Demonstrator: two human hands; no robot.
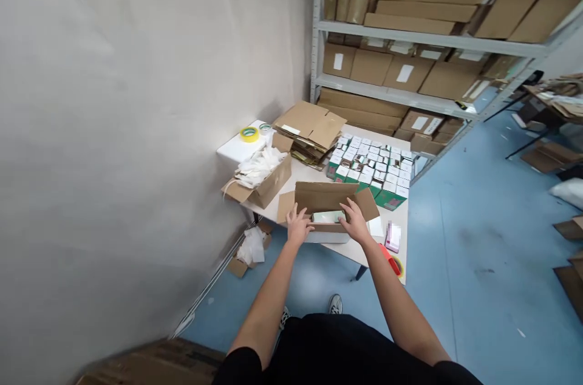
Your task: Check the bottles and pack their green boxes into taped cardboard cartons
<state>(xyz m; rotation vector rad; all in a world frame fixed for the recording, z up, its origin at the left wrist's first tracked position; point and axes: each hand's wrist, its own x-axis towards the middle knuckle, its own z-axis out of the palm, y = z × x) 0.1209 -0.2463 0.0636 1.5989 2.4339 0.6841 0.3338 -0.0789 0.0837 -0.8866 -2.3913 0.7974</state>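
An open cardboard box point(327, 195) stands at the table's near edge with its flaps raised. Inside it lies a small whitish-green box point(328, 217). My left hand point(299, 226) rests at the near left corner of the cardboard box, its fingers spread. At the near right corner is my right hand point(355, 222), fingers apart and stretched toward the right flap, with the thumb close to the small box's end. Neither hand visibly grips anything, though some fingertips are partly hidden by the cardboard.
Green-and-white boxes point(368, 167) stand in rows at the table's right. Behind are flattened cartons point(314, 124); on the left, a carton of white packing material point(273, 181) and yellow tape point(249, 134). A red tape dispenser point(390, 260) lies near my right forearm. Shelving point(428, 42) rises behind.
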